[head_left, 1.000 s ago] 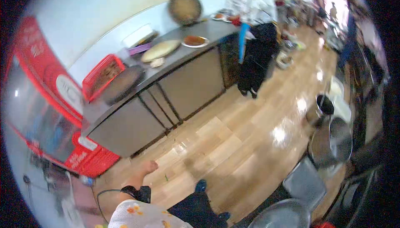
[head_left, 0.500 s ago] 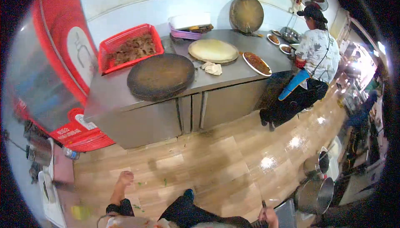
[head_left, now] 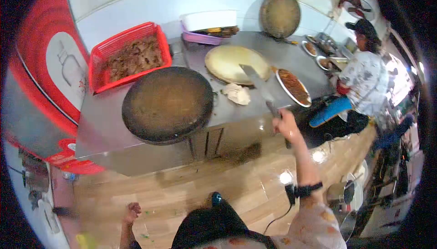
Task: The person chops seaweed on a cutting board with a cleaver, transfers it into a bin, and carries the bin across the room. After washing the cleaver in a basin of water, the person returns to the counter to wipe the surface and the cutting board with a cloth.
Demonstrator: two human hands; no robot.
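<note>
My right hand (head_left: 286,125) is closed round the handle of a wide-bladed knife (head_left: 254,77), held out over the counter's front edge. The blade tip overlaps the pale round board (head_left: 232,62). Beside that board lie a crumpled white cloth (head_left: 237,94) and an oval plate of reddish-brown food (head_left: 293,86). My left hand (head_left: 133,210) hangs low over the floor at the lower left, its fingers curled, with nothing visible in it. A dark round board (head_left: 168,103) sits on the counter's near edge, in front of a red basket (head_left: 129,58) of brown meat pieces.
A round board (head_left: 280,15) leans on the wall behind the steel counter (head_left: 102,126). Near it are a purple basket (head_left: 202,37) and smaller plates of food (head_left: 309,48). At the right a co-worker (head_left: 364,76) bends over the counter. Pots (head_left: 339,194) stand lower right.
My right hand has risen from the bottom edge and reached forward with the knife. The counter and its boards appear larger and nearer. My left hand remains low.
</note>
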